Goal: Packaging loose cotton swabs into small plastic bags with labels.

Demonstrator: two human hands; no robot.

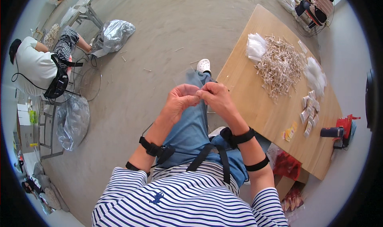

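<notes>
My left hand [182,100] and my right hand [216,98] meet above my lap, with thumbs and fingertips pinched together. Between them is a thin clear plastic bag [186,78], faint against the floor and hard to make out. Both hands seem closed on its edge. To the right, on the wooden table [247,95], lies a large heap of cotton swabs [281,65]. A stack of clear bags [255,47] sits at the heap's left edge, and more clear bags [315,76] lie at its right.
Several small filled packs [310,112], a yellow card [290,132] and a dark cylinder [332,132] are on the table. Red bags [287,165] sit beneath it. A seated person [38,67] works at left beside silver plastic sacks [113,35]; another person [319,5] sits far right.
</notes>
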